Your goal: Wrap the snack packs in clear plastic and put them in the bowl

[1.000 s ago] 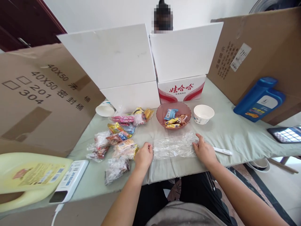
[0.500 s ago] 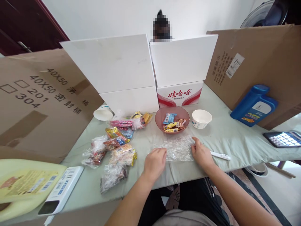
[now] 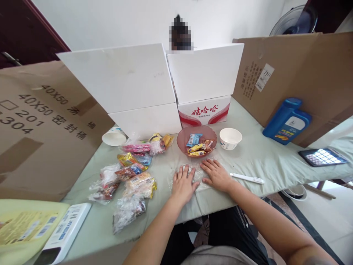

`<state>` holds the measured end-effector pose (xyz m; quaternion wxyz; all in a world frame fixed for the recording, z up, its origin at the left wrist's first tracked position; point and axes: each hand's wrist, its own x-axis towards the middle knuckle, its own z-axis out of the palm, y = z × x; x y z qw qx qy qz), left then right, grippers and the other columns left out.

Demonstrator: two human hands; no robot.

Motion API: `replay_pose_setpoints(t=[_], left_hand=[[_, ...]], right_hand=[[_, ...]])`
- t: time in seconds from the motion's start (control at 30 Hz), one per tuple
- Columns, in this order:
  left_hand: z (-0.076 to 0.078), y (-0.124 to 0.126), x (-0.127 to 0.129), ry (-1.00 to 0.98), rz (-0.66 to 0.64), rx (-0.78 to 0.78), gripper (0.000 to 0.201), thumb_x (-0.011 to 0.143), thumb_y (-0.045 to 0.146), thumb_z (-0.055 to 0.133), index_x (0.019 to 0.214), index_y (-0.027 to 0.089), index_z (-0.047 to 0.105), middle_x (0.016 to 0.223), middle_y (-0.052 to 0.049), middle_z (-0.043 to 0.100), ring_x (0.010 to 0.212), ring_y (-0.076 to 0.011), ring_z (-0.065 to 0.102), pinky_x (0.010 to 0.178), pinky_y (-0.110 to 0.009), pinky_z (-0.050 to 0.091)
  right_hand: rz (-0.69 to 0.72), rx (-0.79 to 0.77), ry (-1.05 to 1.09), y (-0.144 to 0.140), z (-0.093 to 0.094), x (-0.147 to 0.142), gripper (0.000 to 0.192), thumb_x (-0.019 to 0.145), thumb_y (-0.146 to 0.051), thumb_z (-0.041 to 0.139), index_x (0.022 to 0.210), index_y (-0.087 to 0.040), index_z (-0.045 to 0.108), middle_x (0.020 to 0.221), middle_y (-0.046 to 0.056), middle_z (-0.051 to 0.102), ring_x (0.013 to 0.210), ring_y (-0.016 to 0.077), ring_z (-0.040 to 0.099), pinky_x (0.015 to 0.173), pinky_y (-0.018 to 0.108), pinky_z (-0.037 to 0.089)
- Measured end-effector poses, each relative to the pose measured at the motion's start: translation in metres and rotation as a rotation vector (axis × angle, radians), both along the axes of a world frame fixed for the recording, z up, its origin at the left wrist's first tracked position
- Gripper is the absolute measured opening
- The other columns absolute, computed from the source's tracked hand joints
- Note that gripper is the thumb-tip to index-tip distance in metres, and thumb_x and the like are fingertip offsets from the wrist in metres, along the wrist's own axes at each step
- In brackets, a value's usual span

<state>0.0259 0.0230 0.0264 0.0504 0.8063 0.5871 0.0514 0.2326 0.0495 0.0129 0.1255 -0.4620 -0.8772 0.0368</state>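
head view: both my hands lie flat on a clear plastic bag (image 3: 197, 173) at the near edge of the table (image 3: 264, 158), just in front of the pink bowl (image 3: 196, 137). my left hand (image 3: 183, 183) has its palm down with the fingers spread and pressed onto the film; my right hand (image 3: 217, 173) is also palm down, fingers slightly fanned and pointing toward the left hand, the two nearly touching. neither hand pinches anything. the bag looks crumpled and gathered under the palms, so i judge the flattening or folding to be partway done: the film is bunched into a small patch, not yet a tidy packet. most of it is hidden by my hands, so i cannot tell its exact outline; what shows suggests its long axis runs left to right along the table edge, with no clear open end visible.

the bowl already holds a few wrapped candies (image 3: 197, 144), while a loose pile of snack packets (image 3: 132, 171) sits well to the left, outside the bowl, so sorting seems unfinished. a white paper cup (image 3: 230, 138) stands just right of the bowl, and a white pen-like stick (image 3: 246, 178) lies near my right wrist.
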Motion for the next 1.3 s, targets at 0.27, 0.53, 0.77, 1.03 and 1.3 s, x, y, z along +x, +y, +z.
replay_pose_setpoints(t=[0.27, 0.53, 0.77, 1.03, 1.3], left_hand=[[-0.021, -0.017, -0.028, 0.035, -0.068, 0.099, 0.066, 0.091, 0.052, 0.046, 0.149, 0.024, 0.030, 0.159, -0.009, 0.019, 0.147, -0.0326, 0.011, 0.117, -0.057, 0.010], [-0.030, -0.054, -0.055, 0.048, -0.242, 0.171, 0.075, 0.085, 0.057, 0.055, 0.149, 0.025, 0.029, 0.157, -0.012, 0.025, 0.145, -0.0364, 0.015, 0.113, -0.060, 0.017], [-0.024, -0.106, -0.089, -0.101, -0.324, 0.283, 0.039, 0.088, 0.023, 0.057, 0.127, 0.021, 0.054, 0.127, -0.008, 0.061, 0.126, -0.0271, 0.048, 0.109, -0.048, 0.033], [-0.017, -0.093, -0.082, -0.267, -0.348, 0.204, 0.026, 0.084, 0.024, 0.062, 0.110, 0.019, 0.059, 0.110, -0.009, 0.064, 0.112, -0.0259, 0.056, 0.098, -0.044, 0.046], [-0.005, -0.085, -0.092, -0.481, -0.196, 0.098, 0.015, 0.093, 0.021, 0.046, 0.087, 0.021, 0.060, 0.106, -0.007, 0.067, 0.102, -0.0192, 0.062, 0.090, -0.034, 0.050]], right_hand=[[-0.078, 0.006, -0.089, -0.019, -0.020, 0.008, 0.091, 0.084, -0.074, 0.039, 0.149, -0.012, 0.030, 0.156, 0.016, 0.022, 0.145, 0.0371, 0.011, 0.113, 0.058, 0.008], [0.037, 0.001, -0.053, -0.076, -0.025, 0.024, 0.094, 0.082, -0.072, 0.046, 0.151, -0.012, 0.025, 0.156, 0.017, 0.023, 0.145, 0.0345, 0.010, 0.114, 0.055, 0.015], [0.033, 0.080, 0.032, -0.126, -0.027, 0.069, 0.048, 0.091, -0.024, 0.051, 0.139, -0.022, 0.047, 0.142, 0.009, 0.049, 0.132, 0.0251, 0.041, 0.104, 0.042, 0.039], [0.121, 0.076, 0.314, -0.120, -0.010, 0.065, 0.021, 0.094, -0.016, 0.045, 0.103, -0.020, 0.064, 0.094, 0.007, 0.068, 0.092, 0.0194, 0.061, 0.083, 0.036, 0.051], [-0.078, -0.065, 0.447, -0.101, -0.003, 0.075, 0.023, 0.096, -0.021, 0.041, 0.105, -0.021, 0.062, 0.091, 0.006, 0.069, 0.085, 0.0173, 0.066, 0.076, 0.031, 0.054]])
